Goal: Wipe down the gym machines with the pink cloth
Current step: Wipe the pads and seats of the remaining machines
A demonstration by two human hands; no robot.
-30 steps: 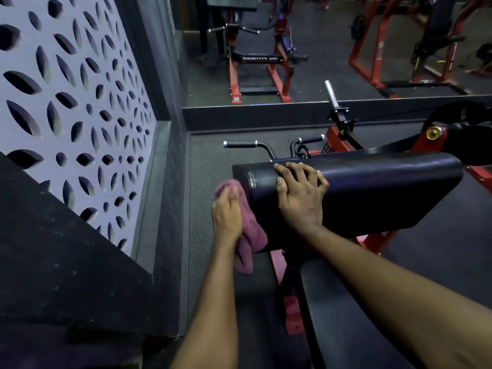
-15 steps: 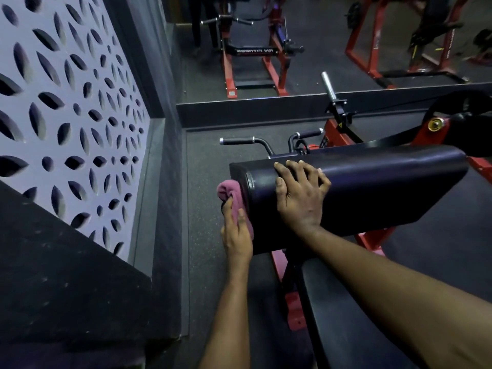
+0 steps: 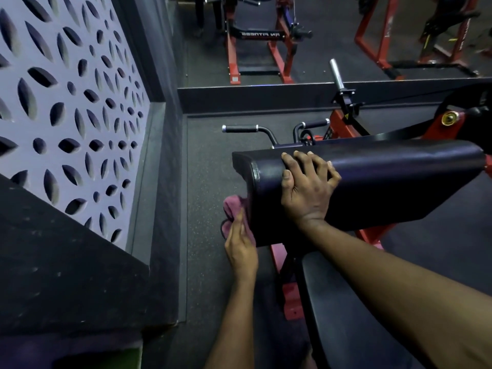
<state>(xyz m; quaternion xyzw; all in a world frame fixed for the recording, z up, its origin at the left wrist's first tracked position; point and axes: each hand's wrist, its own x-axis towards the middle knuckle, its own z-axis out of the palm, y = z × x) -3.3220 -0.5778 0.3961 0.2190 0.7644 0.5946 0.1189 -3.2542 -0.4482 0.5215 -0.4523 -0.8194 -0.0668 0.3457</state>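
Left of the pad (image 3: 386, 187), the grey wall panel (image 3: 66, 102) with its leaf-shaped cutouts fills that whole side. Dark speckled floor (image 3: 210, 169) runs between the two. The pad itself is a long black upholstered bolster lying crosswise in front of you, its stitched left end toward the panel.

Below the pad and nearer to you sits the black seat (image 3: 340, 315), partly under your right forearm. The red frame (image 3: 343, 126) rises behind the pad and shows again beneath it. Further behind the pad, past a low dark ledge, stands another red machine (image 3: 255, 43) (lettering on its crossbar reads reversed).

Your right hand (image 3: 306, 190) lies on the pad near its left end. Its fingers are spread and bent over the top edge, and the thumb is on the near face, so it grips the pad.

Your left hand (image 3: 241, 249) is at the pad's lower left corner. Its fingers are straight and close together, pressing the cloth (image 3: 234, 209) against the pad's end face. The pink cloth bunches out above and to the left of those fingertips.

Behind the pad's left end a black-gripped handle (image 3: 239, 128) sticks out leftward. Behind the pad's middle a steel peg (image 3: 336, 74) slants upward.
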